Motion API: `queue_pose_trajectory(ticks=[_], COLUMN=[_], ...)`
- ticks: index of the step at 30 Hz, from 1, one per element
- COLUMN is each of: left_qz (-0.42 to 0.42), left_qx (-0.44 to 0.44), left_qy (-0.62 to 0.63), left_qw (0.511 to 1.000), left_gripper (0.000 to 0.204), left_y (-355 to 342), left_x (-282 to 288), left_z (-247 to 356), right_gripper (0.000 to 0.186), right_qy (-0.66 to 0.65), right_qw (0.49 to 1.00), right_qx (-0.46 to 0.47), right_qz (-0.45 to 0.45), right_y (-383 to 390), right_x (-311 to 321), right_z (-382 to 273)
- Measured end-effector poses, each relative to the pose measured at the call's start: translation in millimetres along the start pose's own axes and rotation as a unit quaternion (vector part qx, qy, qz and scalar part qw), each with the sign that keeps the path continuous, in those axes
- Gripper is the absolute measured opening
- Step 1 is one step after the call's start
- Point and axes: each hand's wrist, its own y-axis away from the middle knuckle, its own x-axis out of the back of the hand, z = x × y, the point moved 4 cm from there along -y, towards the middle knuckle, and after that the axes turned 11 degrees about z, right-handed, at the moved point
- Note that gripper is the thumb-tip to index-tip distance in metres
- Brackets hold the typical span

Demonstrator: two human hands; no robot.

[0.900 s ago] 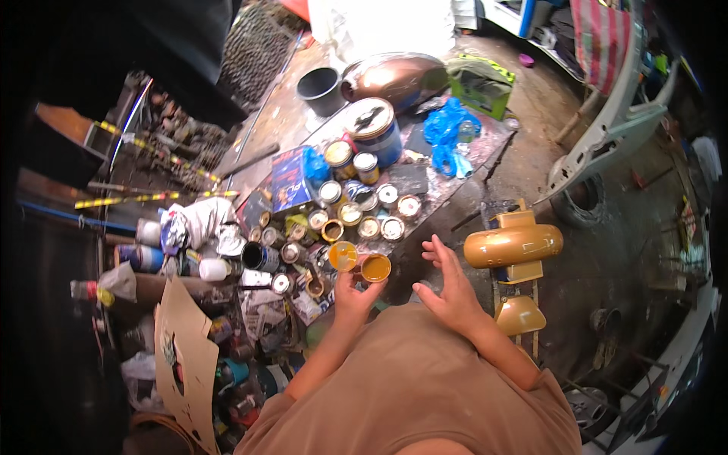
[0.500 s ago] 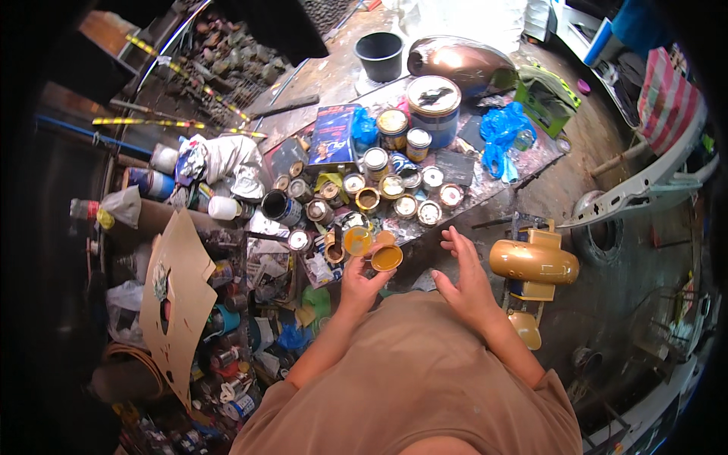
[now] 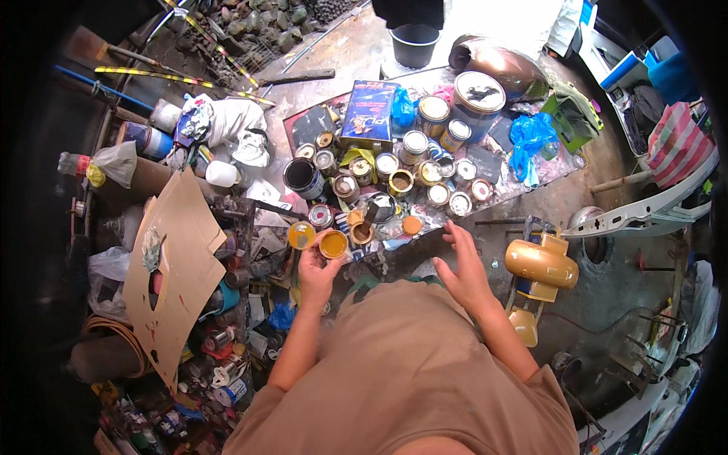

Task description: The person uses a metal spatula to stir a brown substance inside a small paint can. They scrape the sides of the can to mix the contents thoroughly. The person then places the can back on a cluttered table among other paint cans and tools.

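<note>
My left hand [image 3: 315, 282] grips a small round cup of mustard-yellow paint [image 3: 333, 244], held upright with its open top showing. Close against it is a yellow-smeared round disc [image 3: 301, 235] that looks like a lid; whether it is attached or held by the fingers I cannot tell. Free of any object, my right hand [image 3: 466, 277] hovers by the table's near edge with fingers apart. Between the hands, on the table, lie an orange-tan round piece [image 3: 412, 225] and an open brown-stained can [image 3: 362, 232] with a dark stick in it.
Several paint tins crowd the table around a large pail [image 3: 479, 95], a blue rectangular can [image 3: 368, 114] and a blue plastic bag [image 3: 530, 140]. A gold-painted part [image 3: 541, 262] stands to the right. A cardboard sheet [image 3: 171, 265] leans at left, near cluttered shelves.
My left hand has moved left with the cup and the yellow disc, away from the orange-tan piece on the table. My right hand stays open. The whole view has shifted.
</note>
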Motion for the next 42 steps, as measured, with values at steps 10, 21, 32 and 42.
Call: queue_pose_trajectory(ticks=[10, 21, 32, 42], left_qz=[-0.047, -0.08, -0.144, -0.155], left_qx=[0.008, -0.017, -0.074, -0.094], left_qy=[-0.048, -0.208, -0.327, -0.397], left_qw=[0.998, 0.975, 0.931, 0.9], left_gripper=[0.049, 0.05, 0.048, 0.051], left_y=[-33, -45, -59, -60], left_x=[68, 71, 39, 28], left_z=[-37, -83, -111, -108], right_gripper=[0.058, 0.022, 0.028, 0.024], right_qy=[-0.117, -0.02, -0.182, -0.31], right_qw=[0.965, 0.991, 0.937, 0.875], right_qx=[-0.236, -0.126, -0.272, -0.336], right_qz=[-0.006, 0.031, 0.118, 0.161], right_y=[-30, -55, -20, -3], right_x=[-192, -235, -182, -166], right_z=[119, 90, 110, 126])
